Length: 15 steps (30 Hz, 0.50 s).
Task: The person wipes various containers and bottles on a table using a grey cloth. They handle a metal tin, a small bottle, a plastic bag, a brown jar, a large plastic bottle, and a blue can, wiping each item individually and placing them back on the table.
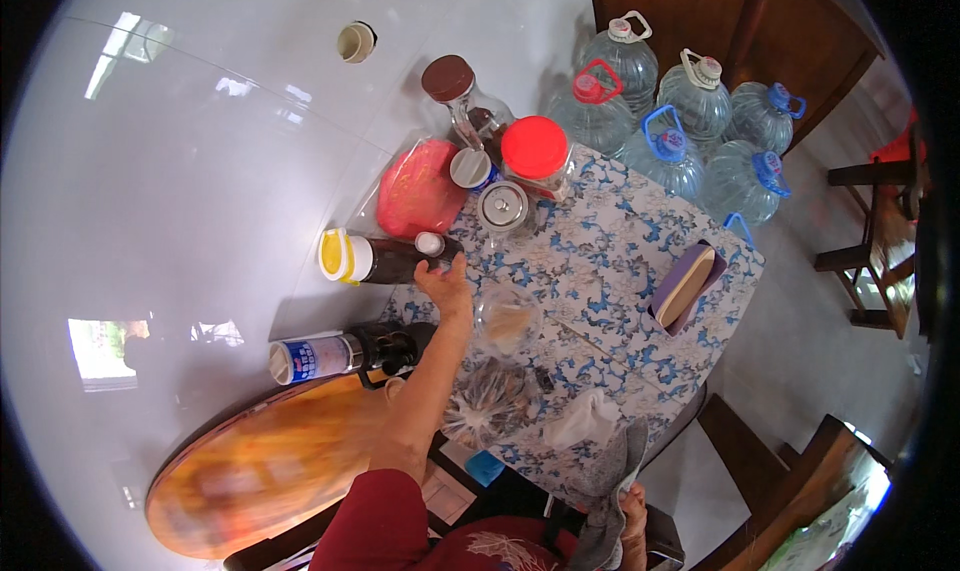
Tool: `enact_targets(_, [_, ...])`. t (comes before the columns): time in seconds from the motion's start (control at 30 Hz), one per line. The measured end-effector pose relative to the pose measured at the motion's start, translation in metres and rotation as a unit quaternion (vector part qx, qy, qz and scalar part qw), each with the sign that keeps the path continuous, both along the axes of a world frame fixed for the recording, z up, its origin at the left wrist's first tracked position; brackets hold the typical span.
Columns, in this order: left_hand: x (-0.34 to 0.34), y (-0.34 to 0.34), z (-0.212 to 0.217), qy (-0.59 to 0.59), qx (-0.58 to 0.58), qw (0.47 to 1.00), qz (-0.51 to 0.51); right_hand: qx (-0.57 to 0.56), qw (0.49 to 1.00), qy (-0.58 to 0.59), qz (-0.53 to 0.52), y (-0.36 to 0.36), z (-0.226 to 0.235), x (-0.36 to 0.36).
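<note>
My left hand (pixel 446 283) reaches across to the wall side of the table, its fingers closed around the lower part of a small dark bottle with a white cap (pixel 430 244). Beside that bottle lies a dark jar with a white and yellow lid (pixel 345 257). A grey cloth (pixel 612 479) hangs from my right hand (pixel 633 511), which grips it at the near table edge. Close to my left wrist is a clear round container (pixel 508 320) with something pale inside. A clear plastic bag with dark contents (pixel 490 403) sits nearer me.
The patterned table (pixel 610 241) also holds a red-lidded jar (pixel 537 148), a glass pot (pixel 504 207), a pink-red bag (pixel 422 187), a purple box (pixel 688 286) and a white crumpled bag (pixel 583 418). Several large water bottles (pixel 665 151) stand beyond the far edge. Wooden stools (pixel 870 256) are at right.
</note>
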<state>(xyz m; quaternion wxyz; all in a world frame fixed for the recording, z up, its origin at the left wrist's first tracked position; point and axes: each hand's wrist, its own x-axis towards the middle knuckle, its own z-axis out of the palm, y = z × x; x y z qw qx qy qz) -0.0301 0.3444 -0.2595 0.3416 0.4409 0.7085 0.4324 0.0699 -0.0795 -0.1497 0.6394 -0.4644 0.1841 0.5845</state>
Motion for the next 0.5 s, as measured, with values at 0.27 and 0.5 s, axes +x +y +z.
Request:
enact_targets(0.27, [-0.006,0.034,-0.040,-0.108,0.010,0.994,0.011,0.027,0.999,0.009,-0.020,-0.001,0.017,0.000])
enact_targets(0.5, [0.002,0.031,-0.025,-0.011,0.070,0.997,-0.008,0.009,0.998,0.054,-0.037,-0.040,-0.005,-0.004])
